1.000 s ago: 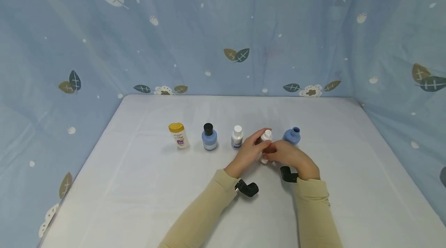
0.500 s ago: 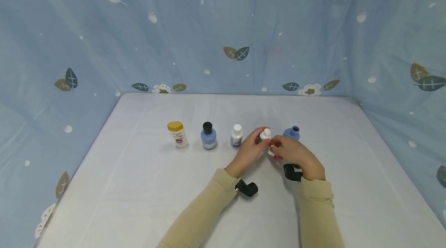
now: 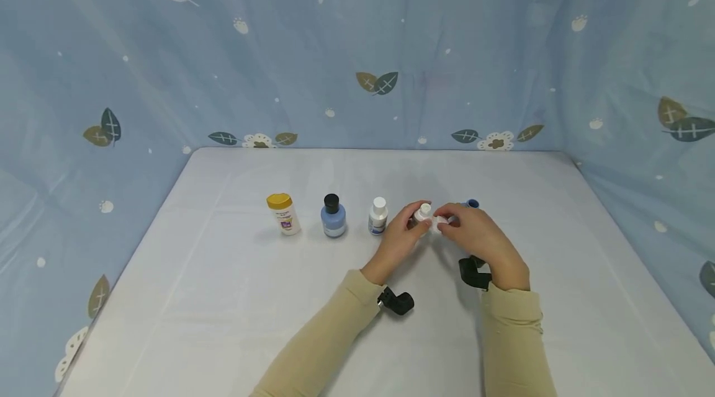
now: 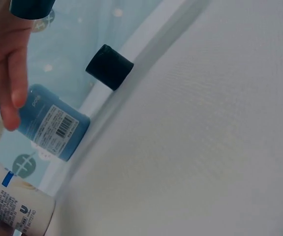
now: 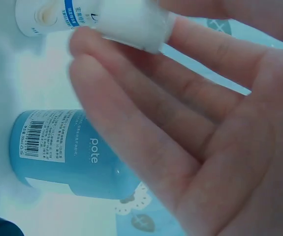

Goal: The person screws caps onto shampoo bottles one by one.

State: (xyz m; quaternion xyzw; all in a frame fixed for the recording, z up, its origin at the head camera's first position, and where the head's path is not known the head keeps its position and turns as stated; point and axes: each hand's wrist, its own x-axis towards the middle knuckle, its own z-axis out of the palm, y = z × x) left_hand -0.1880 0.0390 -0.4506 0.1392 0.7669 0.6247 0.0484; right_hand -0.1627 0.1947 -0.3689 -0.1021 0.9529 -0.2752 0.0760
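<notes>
My left hand point(image 3: 395, 240) holds a white lotion bottle point(image 4: 20, 199) around its body; its white neck point(image 3: 426, 208) shows above the fingers in the head view. The bottle stands upright on the table in the left wrist view. My right hand point(image 3: 479, 237) pinches a white cap point(image 5: 131, 22) between thumb and fingers, just right of that neck. Behind the right hand stands an uncapped blue bottle point(image 5: 72, 152), mostly hidden in the head view except for its mouth. A loose black cap point(image 4: 109, 67) stands on the table near the blue bottle.
To the left, in a row, stand a small white bottle point(image 3: 378, 217) with a white cap, a blue bottle point(image 3: 333, 220) with a black cap, and a white bottle point(image 3: 287, 220) with a yellow lid. A patterned blue curtain point(image 3: 313, 43) borders the white table point(image 3: 234, 310).
My right hand has moved from low beside the white bottle up and to the right, carrying the white cap toward the neck's level. My left hand keeps its grip nearly in place.
</notes>
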